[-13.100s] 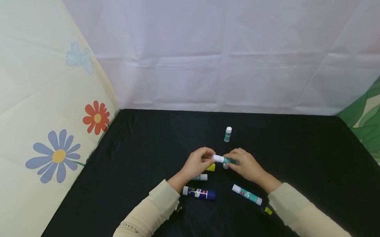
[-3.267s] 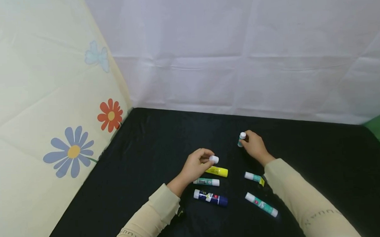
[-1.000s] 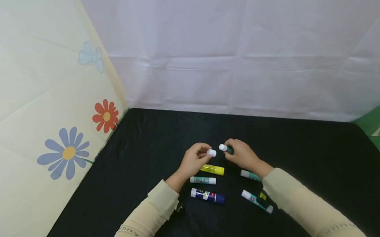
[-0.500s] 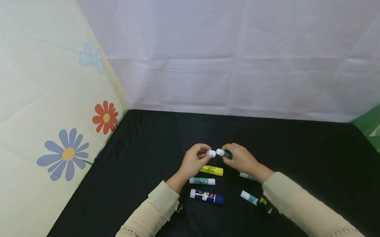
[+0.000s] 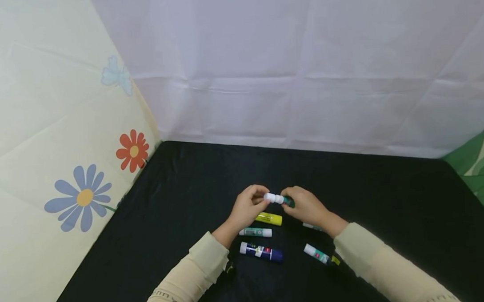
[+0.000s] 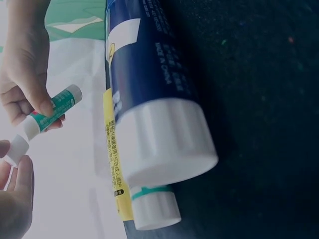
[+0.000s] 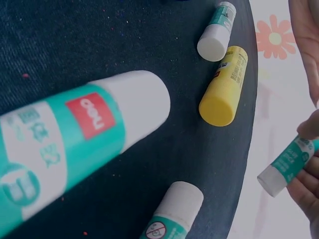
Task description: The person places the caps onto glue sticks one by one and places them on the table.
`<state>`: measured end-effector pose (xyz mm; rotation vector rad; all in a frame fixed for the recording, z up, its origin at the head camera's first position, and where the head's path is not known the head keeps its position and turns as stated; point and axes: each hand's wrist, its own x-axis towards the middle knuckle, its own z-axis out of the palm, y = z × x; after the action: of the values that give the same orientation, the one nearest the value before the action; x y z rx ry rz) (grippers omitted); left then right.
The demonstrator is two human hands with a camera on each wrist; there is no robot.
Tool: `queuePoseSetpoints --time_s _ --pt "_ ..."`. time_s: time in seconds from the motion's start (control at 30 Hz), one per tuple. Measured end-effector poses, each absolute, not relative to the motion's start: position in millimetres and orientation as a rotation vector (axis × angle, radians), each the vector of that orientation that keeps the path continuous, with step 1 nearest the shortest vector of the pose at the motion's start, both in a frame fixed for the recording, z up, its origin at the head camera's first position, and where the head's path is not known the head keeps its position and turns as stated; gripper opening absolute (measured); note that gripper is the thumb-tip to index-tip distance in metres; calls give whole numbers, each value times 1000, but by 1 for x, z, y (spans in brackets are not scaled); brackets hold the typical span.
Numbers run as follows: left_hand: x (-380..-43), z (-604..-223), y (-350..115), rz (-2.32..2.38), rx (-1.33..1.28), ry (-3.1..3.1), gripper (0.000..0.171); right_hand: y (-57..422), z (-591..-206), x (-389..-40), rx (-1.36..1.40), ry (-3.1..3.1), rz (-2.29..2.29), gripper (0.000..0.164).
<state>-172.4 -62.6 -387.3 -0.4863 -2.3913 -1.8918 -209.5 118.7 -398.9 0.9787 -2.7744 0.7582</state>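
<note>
My left hand (image 5: 245, 207) pinches a small white cap (image 6: 18, 150) between thumb and fingers. My right hand (image 5: 306, 205) grips a short green-and-white glue stick (image 6: 61, 105), its white end turned left towards the cap. Cap and stick end meet nearly in line in the head view, above the table; how far the cap sits on is too small to tell. Below the left hand lie a yellow glue stick (image 5: 269, 218), a green-and-white glue stick (image 5: 256, 232) and a large dark blue one (image 5: 261, 251).
On the right lies a green-and-white glue stick (image 5: 316, 253); another glue stick (image 7: 175, 211) is mostly hidden by the right wrist in the head view. The black-covered table (image 5: 210, 170) ends at a white backdrop (image 5: 232, 111), with a flowered sheet (image 5: 21, 145) on the left.
Since 3.3 s ago my right hand has lifted the glue stick from the back of the table and brought it left to the cap. The gap between them has closed; the left hand stays nearly still.
</note>
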Motion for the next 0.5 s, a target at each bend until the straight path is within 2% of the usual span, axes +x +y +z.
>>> queuePoseSetpoints --time_s 0.5 --pt "-171 -387 -59 -1896 -508 -2422 18 119 -397 -206 996 -2820 780 16"
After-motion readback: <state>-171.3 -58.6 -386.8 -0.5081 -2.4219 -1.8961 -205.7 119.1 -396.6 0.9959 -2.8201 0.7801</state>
